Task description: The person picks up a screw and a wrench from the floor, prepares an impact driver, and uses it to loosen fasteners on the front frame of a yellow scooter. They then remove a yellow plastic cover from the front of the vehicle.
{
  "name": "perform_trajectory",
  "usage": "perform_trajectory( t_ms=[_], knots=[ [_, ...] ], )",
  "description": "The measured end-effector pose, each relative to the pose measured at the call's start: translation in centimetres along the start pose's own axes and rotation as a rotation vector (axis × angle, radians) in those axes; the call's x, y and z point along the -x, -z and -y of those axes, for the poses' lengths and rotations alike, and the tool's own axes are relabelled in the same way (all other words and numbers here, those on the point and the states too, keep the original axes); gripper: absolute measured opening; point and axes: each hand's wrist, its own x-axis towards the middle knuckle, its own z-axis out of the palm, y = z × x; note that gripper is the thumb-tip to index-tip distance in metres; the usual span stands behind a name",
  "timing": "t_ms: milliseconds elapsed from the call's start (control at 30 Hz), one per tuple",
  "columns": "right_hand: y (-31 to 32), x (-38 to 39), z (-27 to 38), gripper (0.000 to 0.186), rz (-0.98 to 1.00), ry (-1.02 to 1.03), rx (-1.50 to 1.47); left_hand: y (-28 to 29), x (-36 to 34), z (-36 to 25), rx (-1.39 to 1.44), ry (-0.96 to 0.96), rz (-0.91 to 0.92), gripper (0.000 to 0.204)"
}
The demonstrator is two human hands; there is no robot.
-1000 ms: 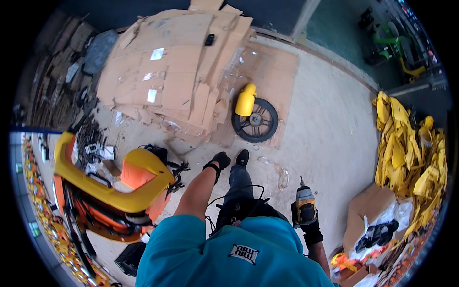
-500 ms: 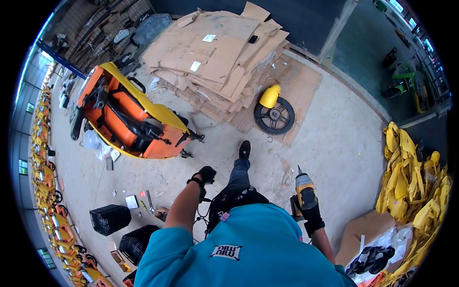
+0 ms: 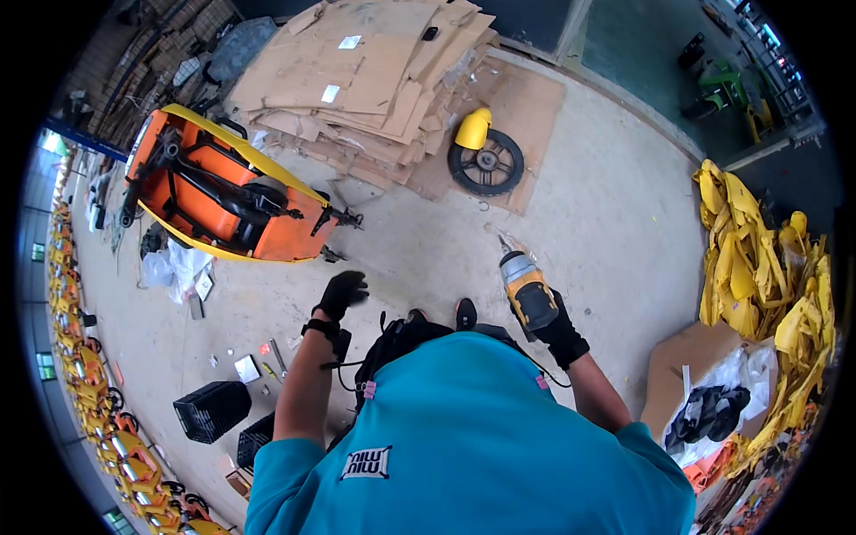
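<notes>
My right hand, in a black glove, grips a yellow and black cordless impact driver with a bit in its nose, which points away from me and slightly left. My gloved left hand hangs in the air with its fingers apart and nothing in it. Nearest to that hand is an orange and yellow scooter body, lying on its side on the floor with its black frame parts showing. Beyond both hands lies a black spoked wheel, and a yellow curved cover rests at its upper left edge.
Flattened cardboard is piled high ahead. Yellow plastic panels heap up at the right, beside an opened carton. Black crates and scattered small parts are on the floor at left. A row of yellow scooters lines the far left.
My left hand has risen and moved forward, its fingers spreading. The impact driver has shifted forward and left in my right hand. The view has moved, and both feet now show close together.
</notes>
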Motion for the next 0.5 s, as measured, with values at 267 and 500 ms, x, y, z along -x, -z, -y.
perform_trajectory(
  t_ms=[267,500],
  knots=[
    [-7.4,-1.7,7.7,0.03,0.174,-0.161,-0.214,-14.5,8.2,-14.3,-0.245,-0.283,0.523,0.042],
    [-11.4,-1.9,10.9,0.03,0.226,0.18,0.413,-16.6,9.6,-15.1,-0.23,-0.305,0.527,0.027]
  ],
)
